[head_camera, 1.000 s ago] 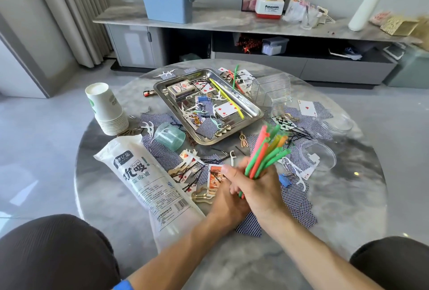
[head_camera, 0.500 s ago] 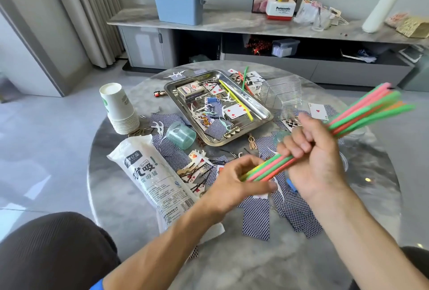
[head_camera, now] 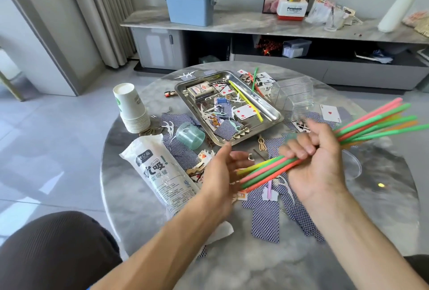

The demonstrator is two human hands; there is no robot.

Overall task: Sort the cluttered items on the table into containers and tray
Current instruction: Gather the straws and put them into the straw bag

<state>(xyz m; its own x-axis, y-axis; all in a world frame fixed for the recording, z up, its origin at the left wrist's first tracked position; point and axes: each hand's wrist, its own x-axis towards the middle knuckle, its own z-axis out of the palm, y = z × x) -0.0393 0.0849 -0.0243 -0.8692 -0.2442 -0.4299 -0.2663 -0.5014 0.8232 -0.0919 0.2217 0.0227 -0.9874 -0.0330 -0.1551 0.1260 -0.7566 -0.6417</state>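
Note:
My right hand [head_camera: 313, 162] grips a bundle of coloured straws [head_camera: 376, 122] that slants up to the right above the table. My left hand [head_camera: 220, 171] is open, its palm against the bundle's lower ends. The steel tray [head_camera: 274, 113] behind my hands holds playing cards, a card box, a yellow straw and small clips. Blue-backed playing cards [head_camera: 264, 217] lie scattered under and around my hands. The white straw bag [head_camera: 160, 173] lies to the left.
A stack of paper cups [head_camera: 131, 108] stands at the left. A teal cup [head_camera: 190, 135] lies on its side beside the tray. Clear plastic boxes [head_camera: 292, 94] stand right of the tray, a clear lid [head_camera: 352, 166] further right. The round table's edge is near my knees.
The upright bundle, held by both hands, was tilted down to the right by my right hand. My left hand let go and now lies open against its lower ends.

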